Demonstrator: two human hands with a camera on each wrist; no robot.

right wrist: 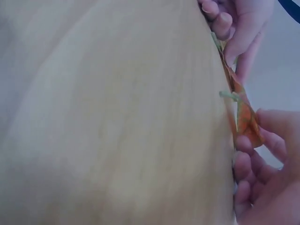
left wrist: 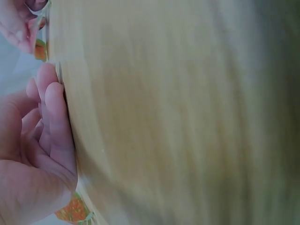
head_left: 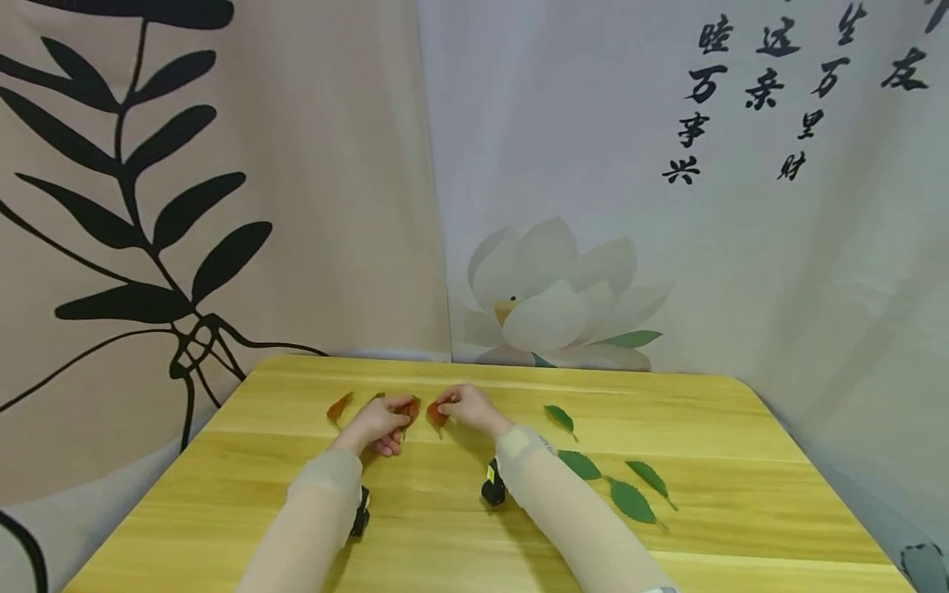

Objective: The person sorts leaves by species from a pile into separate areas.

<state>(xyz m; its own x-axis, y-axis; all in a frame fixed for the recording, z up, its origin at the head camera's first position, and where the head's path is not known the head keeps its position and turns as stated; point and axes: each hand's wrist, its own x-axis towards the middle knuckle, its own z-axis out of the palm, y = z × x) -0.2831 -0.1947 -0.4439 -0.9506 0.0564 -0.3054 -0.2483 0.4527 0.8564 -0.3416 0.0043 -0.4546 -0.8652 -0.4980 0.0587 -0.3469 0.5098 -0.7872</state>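
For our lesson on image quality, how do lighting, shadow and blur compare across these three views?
Head: brightest, soft shadows on the table beside the sleeves; left wrist: dim, table smeared, darkest toward the right edge; right wrist: hazy, table soft, the leaf in the right hand clearer.

The two middle leaves (head_left: 437,416) are red-orange, one with a pale green stem; the leftmost leaf (head_left: 339,408) is orange, the right-hand leaves (head_left: 630,500) green. The desk (head_left: 423,535) is yellow with streaky grain, the sleeves (head_left: 319,502) cream, the backdrop's plant (head_left: 126,305) and lettering (head_left: 764,89) black.
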